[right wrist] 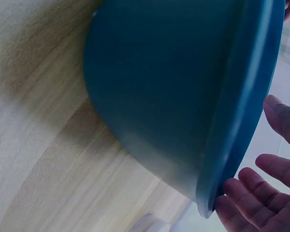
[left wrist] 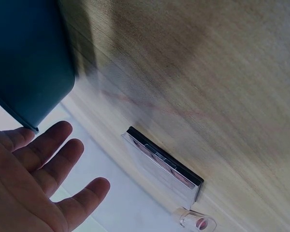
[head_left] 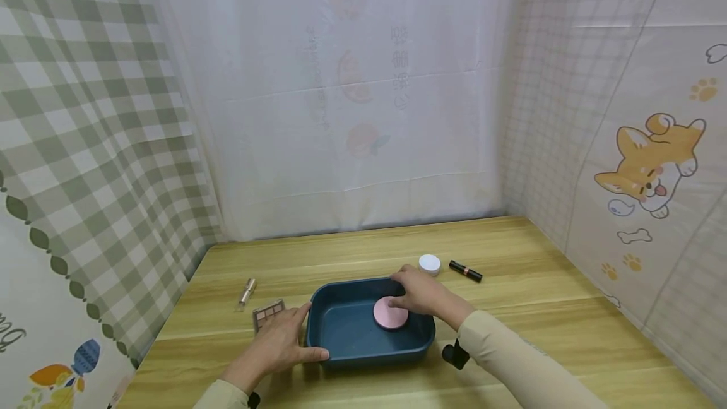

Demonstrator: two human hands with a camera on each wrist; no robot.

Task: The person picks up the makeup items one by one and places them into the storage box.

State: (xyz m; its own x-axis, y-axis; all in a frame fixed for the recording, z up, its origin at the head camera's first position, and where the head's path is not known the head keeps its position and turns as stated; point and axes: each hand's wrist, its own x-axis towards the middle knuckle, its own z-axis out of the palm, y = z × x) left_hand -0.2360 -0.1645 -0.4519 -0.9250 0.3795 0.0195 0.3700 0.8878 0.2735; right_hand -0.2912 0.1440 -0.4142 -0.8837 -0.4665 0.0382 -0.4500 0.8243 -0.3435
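Observation:
A dark blue plastic bin (head_left: 375,357) stands on the table in front of me, with a round pink disc (head_left: 390,315) lying in its right half. My left hand (head_left: 279,341) is at the bin's left side, index fingertip at the rim and thumb along the front corner. In the left wrist view its fingers are spread and relaxed. At the back right corner, my right hand (head_left: 423,296) reaches over the rim. Its fingertips touch the rim in the right wrist view, while its thumb overlaps the pink disc's edge in the head view.
An eyeshadow palette (head_left: 269,313) lies beside the left hand, partly covered by it. Farther left is a clear-capped lipstick tube (head_left: 247,294). Behind the right hand stand a white round jar (head_left: 430,264) and a black lipstick tube (head_left: 466,271). Curtains hang around the table.

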